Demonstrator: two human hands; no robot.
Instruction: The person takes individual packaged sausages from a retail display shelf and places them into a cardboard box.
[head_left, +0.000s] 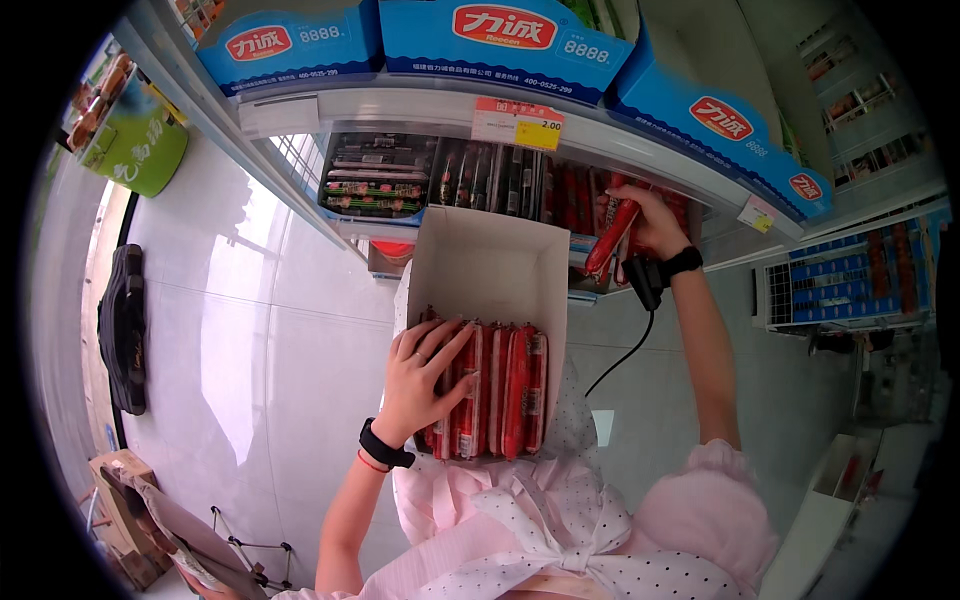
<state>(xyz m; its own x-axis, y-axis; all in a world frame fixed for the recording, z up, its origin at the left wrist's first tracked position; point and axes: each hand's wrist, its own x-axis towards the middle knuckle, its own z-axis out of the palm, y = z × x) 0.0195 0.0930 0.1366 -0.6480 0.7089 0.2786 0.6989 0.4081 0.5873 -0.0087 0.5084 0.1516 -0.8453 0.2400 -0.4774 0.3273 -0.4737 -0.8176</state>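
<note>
A white cardboard box (487, 259) is in front of me at my waist. Red-wrapped sausages (516, 394) lie side by side in its near half, and the bare bottom shows in the far half. My left hand (429, 371) lies flat across the sausages on the left, fingers spread. At the lower shelf, my right hand (654, 217) is closed around red sausages (616, 231) that tilt down to the left. Behind them, more red packs (576, 199) stand in a shelf bin, partly hidden by my hand and the shelf edge.
Blue display boxes (510, 52) line the upper shelf, whose rail (375, 109) carries price tags. Dark-wrapped packs (379, 176) fill neighbouring lower bins. A green bucket (146, 142) stands at the left and a wire rack (847, 274) at the right. A black cable (637, 345) hangs from my right wrist.
</note>
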